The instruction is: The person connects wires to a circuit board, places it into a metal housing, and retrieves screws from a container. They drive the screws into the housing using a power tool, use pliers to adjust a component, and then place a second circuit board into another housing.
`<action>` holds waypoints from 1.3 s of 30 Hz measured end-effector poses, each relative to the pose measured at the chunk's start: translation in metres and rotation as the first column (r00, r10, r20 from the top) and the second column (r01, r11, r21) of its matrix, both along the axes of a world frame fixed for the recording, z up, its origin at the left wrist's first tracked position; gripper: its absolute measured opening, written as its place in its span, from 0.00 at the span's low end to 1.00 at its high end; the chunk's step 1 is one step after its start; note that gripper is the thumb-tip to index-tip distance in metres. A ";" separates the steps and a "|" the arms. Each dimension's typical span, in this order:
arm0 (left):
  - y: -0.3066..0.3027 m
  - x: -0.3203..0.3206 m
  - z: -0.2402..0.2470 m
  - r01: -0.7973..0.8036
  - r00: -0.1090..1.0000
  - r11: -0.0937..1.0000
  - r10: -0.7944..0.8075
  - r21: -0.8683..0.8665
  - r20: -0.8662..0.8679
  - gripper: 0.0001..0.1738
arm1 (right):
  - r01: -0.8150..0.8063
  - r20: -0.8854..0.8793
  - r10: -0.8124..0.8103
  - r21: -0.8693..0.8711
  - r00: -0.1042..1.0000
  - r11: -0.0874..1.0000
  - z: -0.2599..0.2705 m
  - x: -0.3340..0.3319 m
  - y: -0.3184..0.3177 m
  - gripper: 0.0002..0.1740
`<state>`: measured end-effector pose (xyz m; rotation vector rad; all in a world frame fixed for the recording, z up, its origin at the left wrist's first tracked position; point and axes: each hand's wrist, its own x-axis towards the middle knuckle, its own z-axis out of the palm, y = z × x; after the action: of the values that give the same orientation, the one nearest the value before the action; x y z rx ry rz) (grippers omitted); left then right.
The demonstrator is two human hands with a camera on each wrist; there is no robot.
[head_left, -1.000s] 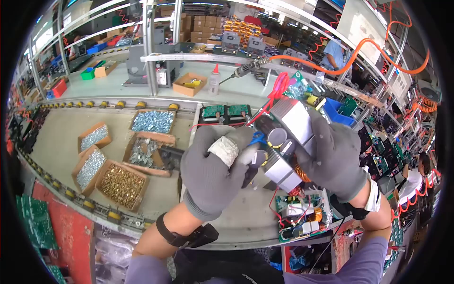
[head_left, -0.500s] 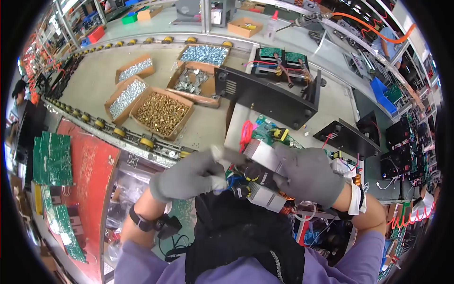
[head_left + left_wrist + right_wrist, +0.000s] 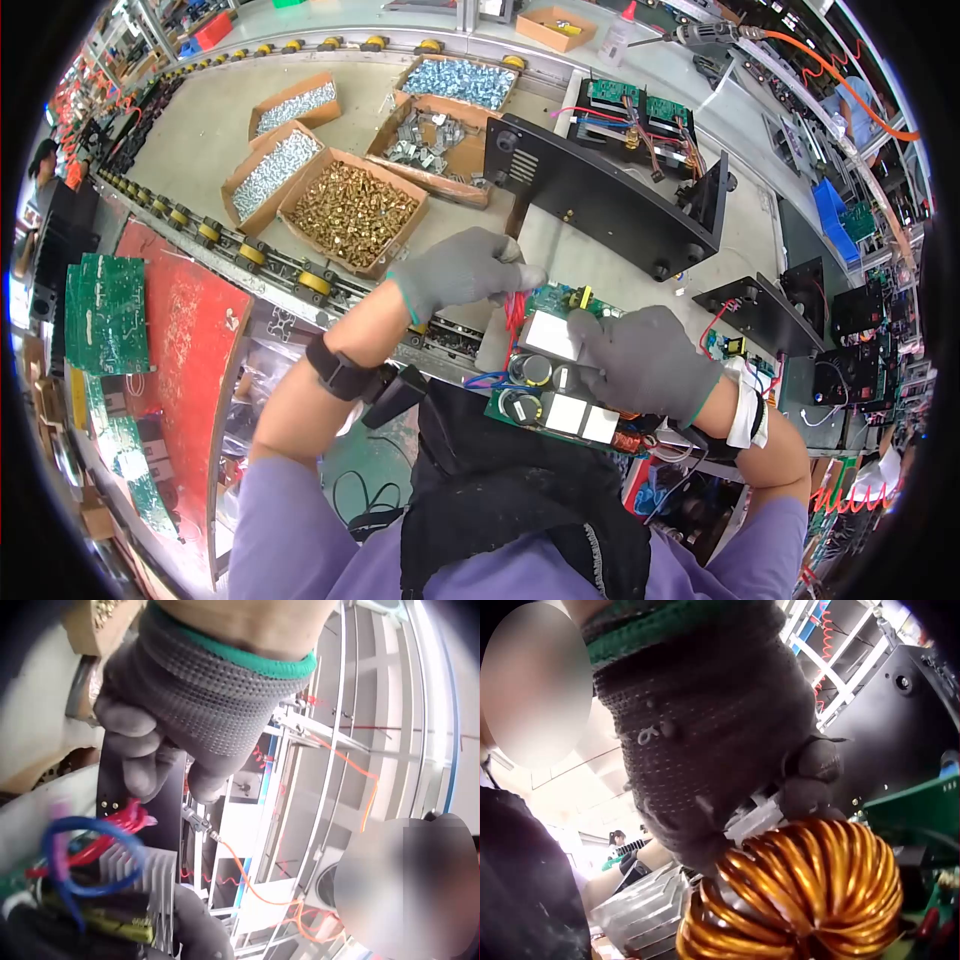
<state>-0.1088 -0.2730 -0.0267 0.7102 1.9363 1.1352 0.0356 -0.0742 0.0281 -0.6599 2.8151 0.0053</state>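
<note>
A green circuit board (image 3: pixel 492 404) with capacitors, white-topped heatsinks (image 3: pixel 550 336) and a copper coil (image 3: pixel 802 885) lies in front of the person's torso. The gloved right hand (image 3: pixel 650 362) grips it by a heatsink, fingers beside the coil. Just above the red wires (image 3: pixel 515 318), at the board's left, is the gloved left hand (image 3: pixel 465 268). In the left wrist view, the left hand (image 3: pixel 195 712) has loosely bent fingers with the thumb apart, over the red wires (image 3: pixel 129 817); no wire shows between them. A blue wire loop (image 3: pixel 139 859) stands below.
Cardboard boxes of brass parts (image 3: pixel 350 212), silver screws (image 3: pixel 275 175) and metal clips (image 3: pixel 425 140) stand at the left. Behind the board are a black panel (image 3: pixel 600 205) and units with green boards (image 3: pixel 665 110). A power driver (image 3: pixel 705 35) hangs at the upper right.
The left hand has moved away from the blue wires, up toward the red ones. The board appears flatter in the right hand's grip. The head view has tilted downward since the earliest frame.
</note>
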 end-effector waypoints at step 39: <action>-0.022 0.027 -0.029 -0.277 0.939 0.928 0.208 0.248 0.273 0.21 | -0.064 -0.121 0.034 -0.248 0.992 0.967 -0.021 -0.076 -0.020 0.11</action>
<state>-0.0814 -0.2949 -0.0561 0.4552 1.7037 1.6007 -0.0405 -0.0943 0.0070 -0.8087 2.9383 -0.3207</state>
